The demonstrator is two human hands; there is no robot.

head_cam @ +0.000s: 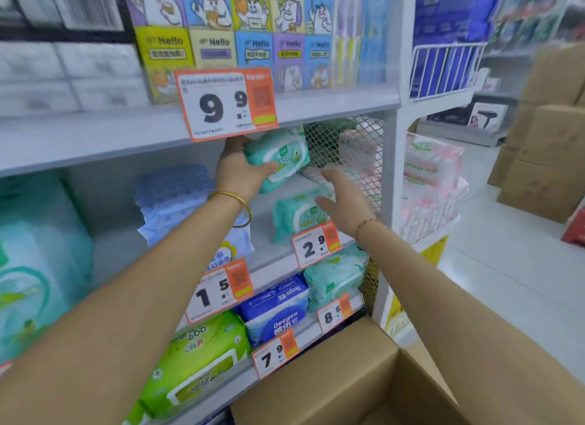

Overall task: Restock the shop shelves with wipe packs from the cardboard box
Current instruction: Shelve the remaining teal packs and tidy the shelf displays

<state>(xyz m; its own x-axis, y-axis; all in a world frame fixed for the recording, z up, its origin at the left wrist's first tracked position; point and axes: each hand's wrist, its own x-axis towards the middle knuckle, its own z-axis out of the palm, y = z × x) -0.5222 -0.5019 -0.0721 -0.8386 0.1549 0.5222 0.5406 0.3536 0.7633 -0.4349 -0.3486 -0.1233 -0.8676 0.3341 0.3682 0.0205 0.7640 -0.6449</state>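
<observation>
Cardboard box (348,377) sits open right below you, its flaps spread against the front edge of the lowest shelf in view. Just beyond it on that shelf, a big lime-green wipe pack (196,361) lies at the left. Blue Deeyeo packs (275,304) are stacked in the middle, and a teal pack (335,276) sits at the right end against the mesh side panel (345,146).

Both your arms reach up to the shelf above. Your left hand (240,168), a gold bangle (234,203) on its wrist, grips a teal wipe pack (278,154). The thumb lies across its front and the fingers curl behind it. The pack is tilted and held in the air just under the upper shelf's front edge, right below the 9.9 price tag (224,103).

Your right hand (345,197) is wide, fingers straight and spread, holding nothing. It is close to the mesh panel, in front of a second teal pack (297,216) standing at the shelf's right end behind the 2.9 tag (316,244). You cannot tell from here whether the fingers touch that pack.

On the upper shelf stand bright Hello tissue boxes (237,45). Past the shelf's end post, pink packs (430,171) fill a white wire basket (427,222). Farther right, brown cartons (544,140) are stacked on the floor.
</observation>
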